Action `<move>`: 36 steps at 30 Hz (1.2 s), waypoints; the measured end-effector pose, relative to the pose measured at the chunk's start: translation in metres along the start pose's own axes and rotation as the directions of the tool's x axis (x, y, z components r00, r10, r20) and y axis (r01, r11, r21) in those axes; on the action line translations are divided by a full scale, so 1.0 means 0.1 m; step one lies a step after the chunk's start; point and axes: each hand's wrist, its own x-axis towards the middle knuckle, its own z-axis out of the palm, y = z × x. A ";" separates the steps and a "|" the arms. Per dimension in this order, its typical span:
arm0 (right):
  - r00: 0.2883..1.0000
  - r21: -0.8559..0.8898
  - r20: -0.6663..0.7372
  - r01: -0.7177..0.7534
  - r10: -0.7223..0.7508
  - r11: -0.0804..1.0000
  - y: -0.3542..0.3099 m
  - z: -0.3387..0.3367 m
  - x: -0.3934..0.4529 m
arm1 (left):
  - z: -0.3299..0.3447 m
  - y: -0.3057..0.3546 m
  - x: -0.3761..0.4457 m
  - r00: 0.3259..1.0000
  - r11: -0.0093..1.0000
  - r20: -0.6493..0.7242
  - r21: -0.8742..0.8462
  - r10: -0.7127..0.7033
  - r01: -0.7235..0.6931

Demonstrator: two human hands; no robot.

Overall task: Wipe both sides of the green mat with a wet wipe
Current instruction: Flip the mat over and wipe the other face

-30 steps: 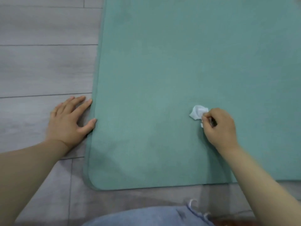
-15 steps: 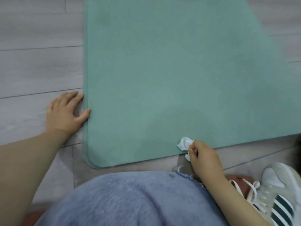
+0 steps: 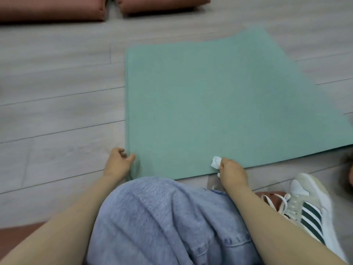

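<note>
Green mat (image 3: 219,111) lies flat on the grey floor (image 3: 57,111); at six o'clock the right hand (image 3: 232,169) pinches a crumpled wet wipe (image 3: 215,162) on its near edge, the left hand (image 3: 118,163) grips the corner, likely ready to flip it.

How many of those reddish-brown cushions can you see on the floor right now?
2 along the top edge, beyond the green mat: a left cushion and a right cushion, both cut off by the frame. Reddish patches near the person's legs may be more.
</note>
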 end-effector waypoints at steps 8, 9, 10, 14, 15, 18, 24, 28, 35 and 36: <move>0.953 -0.142 0.277 0.167 -0.123 0.976 -0.03 -0.44 0.07 | 0.14 -0.12 -0.69 0.957 0.934 0.141 -0.222 -0.253 0.279; 0.943 -0.179 0.308 0.189 -0.127 0.966 -0.05 -0.48 0.09 | 0.17 -0.07 -0.74 0.945 0.904 0.157 -0.284 -0.286 0.320; 0.935 -0.207 0.337 0.192 -0.114 0.959 -0.07 -0.50 0.12 | 0.20 -0.01 -0.80 0.930 0.857 0.178 -0.363 -0.322 0.367; 0.914 -0.205 0.403 0.140 -0.047 0.969 -0.18 -0.51 0.17 | 0.43 0.17 -0.89 0.907 0.654 0.293 -0.629 -0.302 0.421; 0.908 -0.194 0.417 0.115 -0.024 0.974 -0.20 -0.51 0.16 | 0.52 0.18 -0.89 0.885 0.563 0.351 -0.683 -0.307 0.466; 0.927 -0.150 0.374 0.067 -0.006 0.986 -0.15 -0.43 0.12 | 0.66 0.30 -0.95 0.851 0.467 0.457 -0.712 -0.259 0.525; 0.975 -0.025 0.191 0.119 -0.112 0.993 0.06 -0.29 0.00 | 0.59 0.49 -1.02 0.907 0.480 0.316 -0.772 -0.279 0.417; 0.981 0.006 0.133 0.142 -0.141 0.990 0.04 -0.28 -0.01 | 0.57 0.33 -0.84 0.905 0.419 0.295 -0.812 -0.305 0.406; 0.991 0.066 0.102 0.080 -0.087 0.995 0.24 -0.26 -0.09 | 0.12 0.15 -0.72 0.937 0.419 0.135 -0.867 -0.321 0.268; 0.990 0.050 0.115 0.076 -0.082 0.996 0.28 -0.25 -0.10 | 0.02 0.11 -0.72 0.942 0.447 0.101 -0.861 -0.319 0.243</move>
